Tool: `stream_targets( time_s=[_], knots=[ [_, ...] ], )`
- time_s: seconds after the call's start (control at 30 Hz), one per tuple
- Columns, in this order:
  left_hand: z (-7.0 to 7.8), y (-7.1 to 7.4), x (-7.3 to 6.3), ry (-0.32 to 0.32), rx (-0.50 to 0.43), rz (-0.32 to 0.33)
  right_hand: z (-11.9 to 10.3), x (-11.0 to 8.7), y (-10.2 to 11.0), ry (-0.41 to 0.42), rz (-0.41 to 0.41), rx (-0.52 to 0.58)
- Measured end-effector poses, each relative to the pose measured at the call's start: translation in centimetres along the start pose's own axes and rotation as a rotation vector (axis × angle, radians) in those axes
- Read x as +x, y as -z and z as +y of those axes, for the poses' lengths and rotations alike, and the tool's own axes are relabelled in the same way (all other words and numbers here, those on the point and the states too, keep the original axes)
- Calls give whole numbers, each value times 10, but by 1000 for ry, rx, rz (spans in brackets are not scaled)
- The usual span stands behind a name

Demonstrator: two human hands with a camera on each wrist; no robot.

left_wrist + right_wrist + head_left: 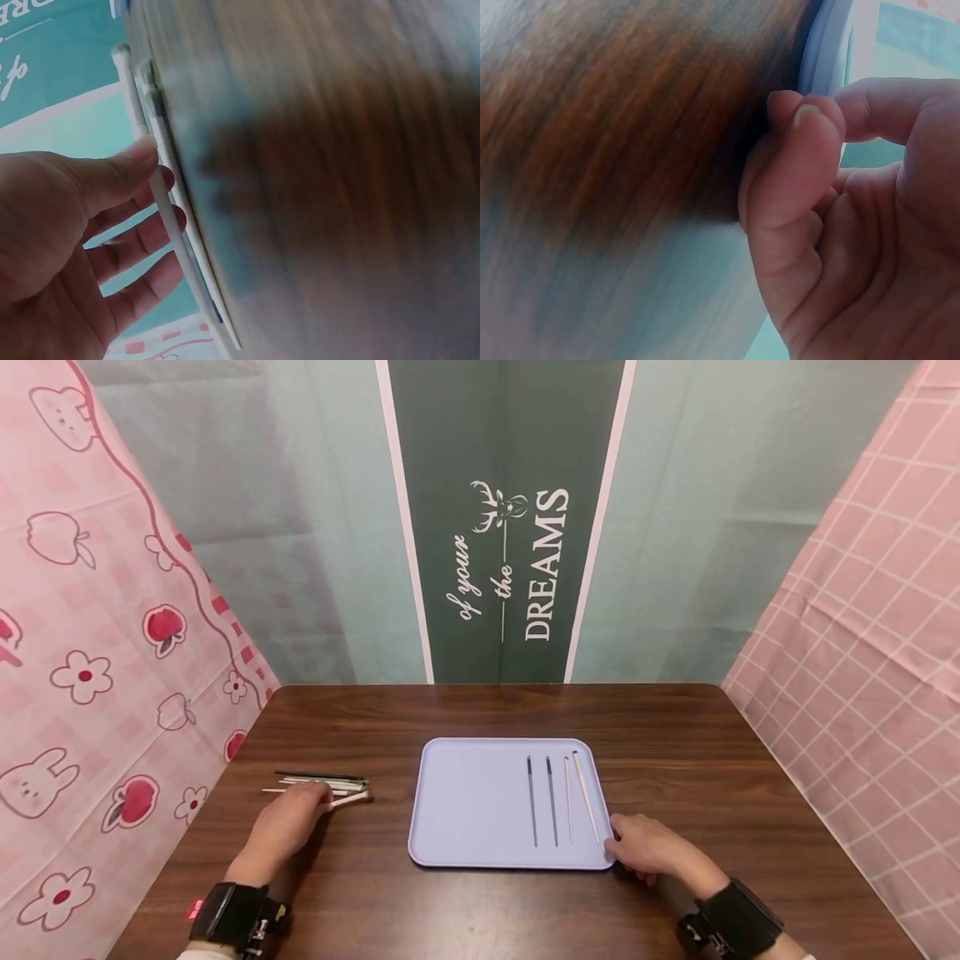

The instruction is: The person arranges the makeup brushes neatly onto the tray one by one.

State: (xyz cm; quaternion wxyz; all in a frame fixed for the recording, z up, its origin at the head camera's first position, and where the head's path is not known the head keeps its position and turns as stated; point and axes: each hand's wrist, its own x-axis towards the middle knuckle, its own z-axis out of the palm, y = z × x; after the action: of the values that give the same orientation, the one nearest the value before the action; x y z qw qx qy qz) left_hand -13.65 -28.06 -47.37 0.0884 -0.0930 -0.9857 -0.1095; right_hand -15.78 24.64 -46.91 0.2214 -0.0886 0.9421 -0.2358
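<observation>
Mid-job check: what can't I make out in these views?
- Exact count of loose brushes: head view, overlapping and partly covered by the left hand.
- Part of the tray's right rim: head view, behind the right hand.
- Rest of the tray: right wrist view, cut off by the top edge.
- Table detail: left wrist view, blurred.

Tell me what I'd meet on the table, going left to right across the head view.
Left grip, lilac tray's left side, first dark brush, second dark brush, first pale brush, second pale brush, right grip.
</observation>
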Motion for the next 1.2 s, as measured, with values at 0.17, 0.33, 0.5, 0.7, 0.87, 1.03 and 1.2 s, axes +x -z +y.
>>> stream_targets(
  time_s=[0.17, 0.33, 0.5, 0.7, 0.87, 1.03, 1.2],
  knots=[
    [10, 2, 2, 48, -14, -19, 1, 0, -1, 3, 7, -5],
    [17, 3, 4, 32, 25, 21, 1, 1, -1, -2, -2, -3],
    [26, 3, 7, 15, 22, 61, 1, 0, -1, -8, -1, 0],
    [41, 1, 14, 65, -26, 9, 0, -1, -1, -3, 15, -4],
    [54, -1, 22, 125, -87, -38, 0, -1, -1, -6, 9, -2],
    [68, -2, 27, 155, -160, -58, 0, -1, 0, -7, 4, 0],
    [82, -5, 33, 178, -190, -70, 0, -1, 0, -6, 5, 0]
  ],
)
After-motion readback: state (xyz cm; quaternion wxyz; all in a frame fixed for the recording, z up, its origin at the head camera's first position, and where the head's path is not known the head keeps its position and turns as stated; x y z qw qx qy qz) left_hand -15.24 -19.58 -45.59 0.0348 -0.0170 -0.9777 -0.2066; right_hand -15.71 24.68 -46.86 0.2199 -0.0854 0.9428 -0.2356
